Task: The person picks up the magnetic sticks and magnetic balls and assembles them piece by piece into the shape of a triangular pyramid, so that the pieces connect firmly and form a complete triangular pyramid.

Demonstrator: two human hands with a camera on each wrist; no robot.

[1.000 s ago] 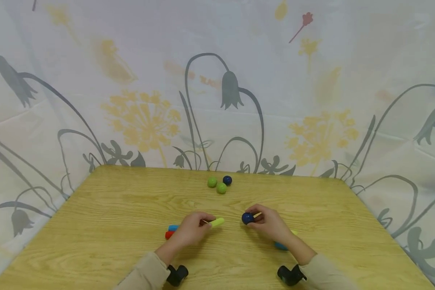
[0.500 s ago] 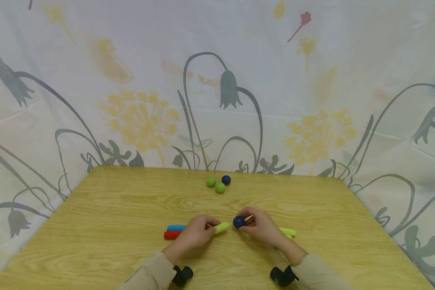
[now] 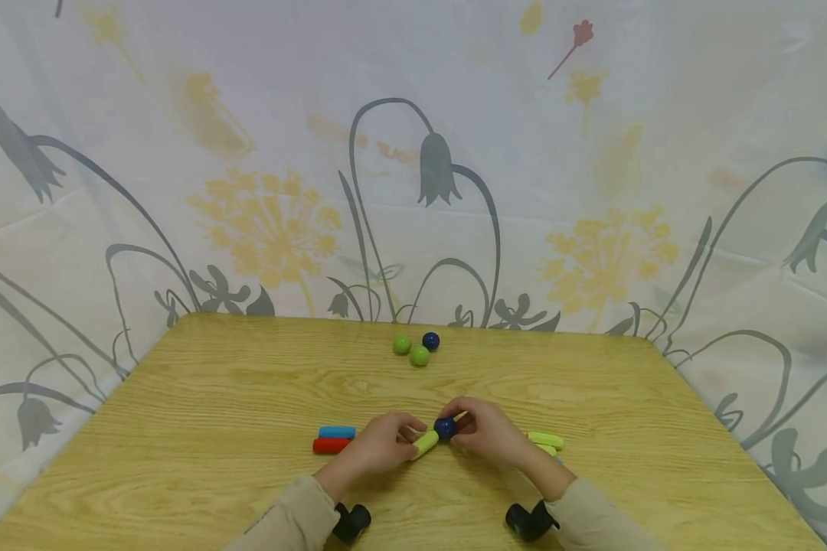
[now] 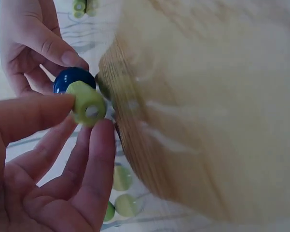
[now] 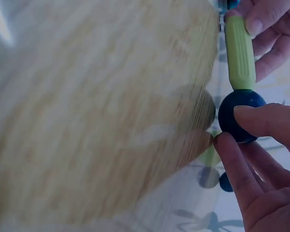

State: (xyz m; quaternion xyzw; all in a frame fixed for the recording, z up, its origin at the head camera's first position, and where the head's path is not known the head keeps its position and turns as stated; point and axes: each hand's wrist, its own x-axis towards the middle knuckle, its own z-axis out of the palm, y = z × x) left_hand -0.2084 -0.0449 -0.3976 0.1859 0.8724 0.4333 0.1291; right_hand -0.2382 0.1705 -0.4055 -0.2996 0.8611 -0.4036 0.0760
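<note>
A pale cloth printed with grey drooping flowers and yellow blooms (image 3: 413,61) hangs behind everything, creased and softly shiny. Before it lies the tabletop (image 3: 262,390), yellowish with wavy wood grain. My beige sleeves (image 3: 286,516) come in from the near edge, a black gadget (image 3: 529,522) beside each wrist.

My left hand (image 3: 384,442) and my right hand (image 3: 485,433) lean towards each other over the near half of the tabletop. The left pinches a yellow-green stick (image 5: 240,53) near its end, thumb against bent fingers; the right grasps a dark blue ball (image 3: 444,428), thumb on one side and fingertips on the other. Stick and ball meet end-on between my hands, the stick slanting up and away towards the ball. I can't tell whether the ball touches the wood under it. The stick is matt, with long grooves, a tapered end at the ball and a pale round spot on its other end. The ball is smooth and glossy.

By my left wrist a blue stick (image 3: 337,432) and a red stick (image 3: 332,445) lie side by side. Past my right wrist are two more yellow-green sticks (image 3: 546,439), and a bit of blue. Farther off, two green balls (image 3: 420,356) sit close to another dark blue ball (image 3: 430,340), all shiny.
</note>
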